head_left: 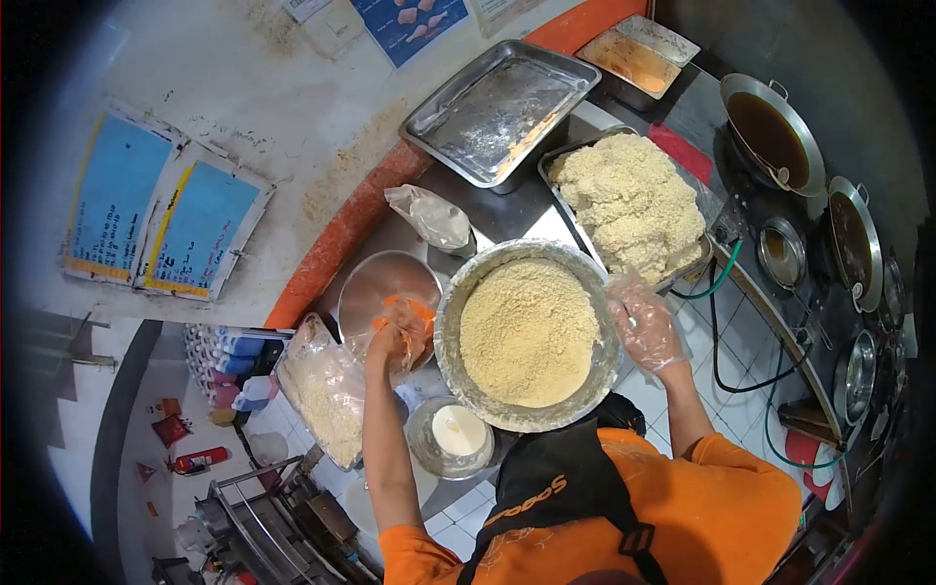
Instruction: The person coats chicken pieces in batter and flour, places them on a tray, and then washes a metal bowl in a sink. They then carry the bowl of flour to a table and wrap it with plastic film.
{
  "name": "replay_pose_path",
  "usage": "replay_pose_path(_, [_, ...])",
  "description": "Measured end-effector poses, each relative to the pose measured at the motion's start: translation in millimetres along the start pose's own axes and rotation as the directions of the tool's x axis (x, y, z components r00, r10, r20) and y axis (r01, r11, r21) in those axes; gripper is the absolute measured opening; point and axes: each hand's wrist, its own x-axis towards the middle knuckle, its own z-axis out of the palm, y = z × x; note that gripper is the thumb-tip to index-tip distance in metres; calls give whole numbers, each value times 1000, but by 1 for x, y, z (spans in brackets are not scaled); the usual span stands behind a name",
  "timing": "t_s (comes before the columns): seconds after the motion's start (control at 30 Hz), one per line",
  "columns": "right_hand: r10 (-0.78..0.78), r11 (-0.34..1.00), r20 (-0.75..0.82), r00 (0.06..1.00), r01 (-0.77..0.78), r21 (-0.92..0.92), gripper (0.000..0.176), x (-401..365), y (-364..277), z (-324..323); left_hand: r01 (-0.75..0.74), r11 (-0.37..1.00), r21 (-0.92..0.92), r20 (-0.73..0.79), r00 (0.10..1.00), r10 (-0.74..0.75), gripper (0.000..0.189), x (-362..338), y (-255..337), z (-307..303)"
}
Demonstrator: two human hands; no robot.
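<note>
A large round metal bowl [528, 331] full of pale crumbly flour stands in front of me. My left hand [398, 336], gloved in clear plastic, reaches into a steel bowl [388, 283] and is closed around something orange, too blurred to name. My right hand [645, 322], also in a clear glove, rests at the right rim of the large bowl with its fingers apart. Beyond it, a tray [634, 200] is heaped with crumb-coated pieces. A small container [450, 439] with a white round thing inside sits below the large bowl.
A metal tray [502, 112] with crumb residue lies at the back. Near it stands a plastic bag [429, 219]. Another bag of crumbs [324, 395] is at left. Woks of dark oil [770, 132] line the right side, near a green hose [721, 278].
</note>
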Motion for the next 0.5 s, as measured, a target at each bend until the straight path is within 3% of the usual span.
replay_pose_path(0.03, [-4,1000,7,1000,4,3,25,1,-2,2,8,1000,-3,1,1000,-8,30,-3,-3,0])
replay_pose_path(0.1, [-67,998,99,993,69,-10,26,8,-7,5,-125,991,46,-82,988,128,22,-14,-4,-7])
replay_pose_path(0.13, [-91,996,123,988,92,-1,26,11,-10,5,-95,995,29,-87,991,97,22,-19,-4,-11])
replay_pose_path(0.2, [-123,991,131,984,129,-37,27,19,-16,5,-118,973,-199,52,990,131,23,-39,18,-39])
replay_pose_path(0.27, [-157,985,163,974,165,-39,27,25,-19,8,-57,985,-162,155,985,83,8,-56,33,-68])
replay_pose_path(0.37, [-267,962,133,954,271,-15,24,36,-33,7,19,947,-320,71,997,4,2,-97,47,-114])
replay_pose_path(0.43, [-295,955,166,941,288,67,23,43,-42,14,-108,763,-637,-62,994,88,6,-122,46,-131])
replay_pose_path(0.47, [-291,954,175,941,271,129,23,46,-46,18,-92,758,-646,-74,996,58,6,-140,57,-137])
replay_pose_path(0.5, [-306,941,189,933,265,212,22,50,-55,23,-169,641,-749,-230,973,-13,9,-158,72,-141])
